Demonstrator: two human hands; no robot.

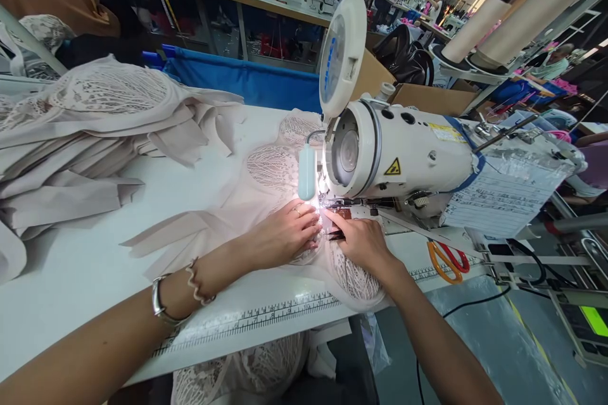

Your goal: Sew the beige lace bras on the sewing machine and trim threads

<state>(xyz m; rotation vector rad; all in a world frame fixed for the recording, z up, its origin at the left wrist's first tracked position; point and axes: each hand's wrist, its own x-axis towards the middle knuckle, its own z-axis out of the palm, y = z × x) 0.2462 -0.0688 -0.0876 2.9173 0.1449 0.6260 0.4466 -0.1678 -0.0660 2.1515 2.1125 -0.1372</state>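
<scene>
A pale pink lace bra piece lies under the head of a white sewing machine, lit at the needle. My left hand rests flat on the fabric left of the needle, fingers stretched out. On the other side my right hand presses its index finger on the fabric close to the needle. Its other fingers curl around a dark two-pronged tool; whether snips or tweezers I cannot tell. A lace cup lies below that hand, near the table's front edge. The needle itself is lost in glare.
Stacked lace pieces cover the table's left side. Orange-handled scissors and a red-handled pair lie at the right. A ruler tape runs along the front edge. More lace pieces are below it. A blue cloth bin stands behind.
</scene>
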